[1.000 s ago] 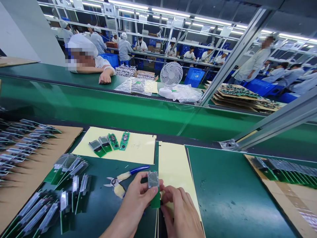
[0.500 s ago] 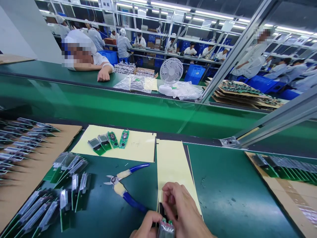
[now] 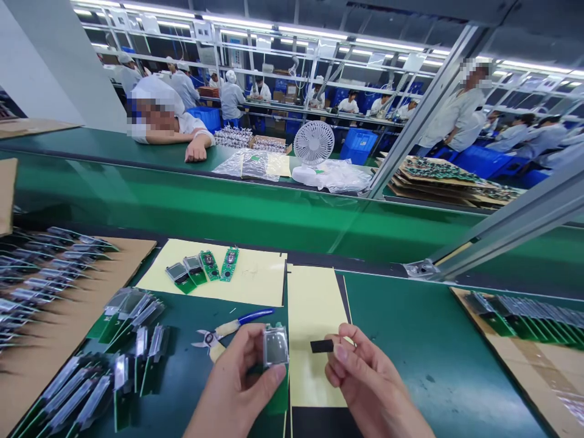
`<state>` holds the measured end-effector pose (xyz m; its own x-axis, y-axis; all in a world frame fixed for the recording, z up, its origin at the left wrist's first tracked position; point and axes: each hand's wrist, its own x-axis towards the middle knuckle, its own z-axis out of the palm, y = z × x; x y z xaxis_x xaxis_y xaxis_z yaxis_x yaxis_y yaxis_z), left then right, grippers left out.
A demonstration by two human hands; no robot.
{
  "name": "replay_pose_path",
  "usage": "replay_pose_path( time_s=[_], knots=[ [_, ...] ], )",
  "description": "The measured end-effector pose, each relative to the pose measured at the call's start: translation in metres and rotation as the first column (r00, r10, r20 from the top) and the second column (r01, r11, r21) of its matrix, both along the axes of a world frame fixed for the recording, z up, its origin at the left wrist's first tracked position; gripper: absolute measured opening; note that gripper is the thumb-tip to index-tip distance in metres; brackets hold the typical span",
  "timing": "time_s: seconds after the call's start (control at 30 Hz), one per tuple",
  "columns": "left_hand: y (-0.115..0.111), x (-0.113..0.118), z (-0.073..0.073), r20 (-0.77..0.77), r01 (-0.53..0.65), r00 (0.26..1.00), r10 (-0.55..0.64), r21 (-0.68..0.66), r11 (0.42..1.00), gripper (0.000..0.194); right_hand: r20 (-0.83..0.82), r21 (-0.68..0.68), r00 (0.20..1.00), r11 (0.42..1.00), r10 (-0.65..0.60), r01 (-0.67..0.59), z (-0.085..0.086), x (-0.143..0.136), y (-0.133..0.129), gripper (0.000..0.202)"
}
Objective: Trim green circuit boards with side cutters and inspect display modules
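Holding blk strip (image 3: pixel 320 347), R hand (image 3: pixel 371 378) | L hand (image 3: pixel 239 378), PCB (image 3: pixel 279 396) up vs prev

Factory floor, electronics assembly. Green worktop (image 3: pixel 410 365) with rows of small circuit boards (image 3: pixel 529 316) on cardboard (image 3: pixel 538 371); pliers (image 3: pixel 223 331) beside more boards. Beyond: long workstations, people in white coats and caps (image 3: pixel 232 97) seated or standing, blue plastic bins (image 3: pixel 358 145), overhead metal racks, strip lights (image 3: pixel 237 23), stacked cardboard sheets of circuit boards (image 3: pixel 447 176), desk fan (image 3: pixel 314 143) near plastic bags (image 3: pixel 342 176).
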<state>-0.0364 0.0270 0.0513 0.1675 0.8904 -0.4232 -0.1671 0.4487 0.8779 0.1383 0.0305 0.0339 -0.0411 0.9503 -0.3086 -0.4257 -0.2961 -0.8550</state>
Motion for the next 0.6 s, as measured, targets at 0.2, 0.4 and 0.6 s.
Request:
replay_pose_path(
  time_s=[0.2, 0.4, 0.6],
  knots=[
    [0.004, 0.017, -0.001, 0.172, -0.004, 0.985, 0.017, -0.074, 0.997, 0.06, -0.188, 0.035, 0.982, 0.999, 0.027, -0.021, -0.009, -0.002, -0.003, 0.028],
    [0.001, 0.018, 0.001, 0.125, 0.006, 0.992, -0.002, -0.036, 0.999, 0.058, -0.143, 0.008, 0.985, 0.995, 0.096, -0.096, 0.007, -0.008, -0.01, 0.034],
    [-0.002, 0.02, -0.004, 0.192, 0.003, 0.981, 0.001, -0.021, 1.0, 0.06, -0.029, 0.044, 0.999, 0.999, -0.018, 0.019, 0.005, -0.02, -0.016, 0.031]
  ],
)
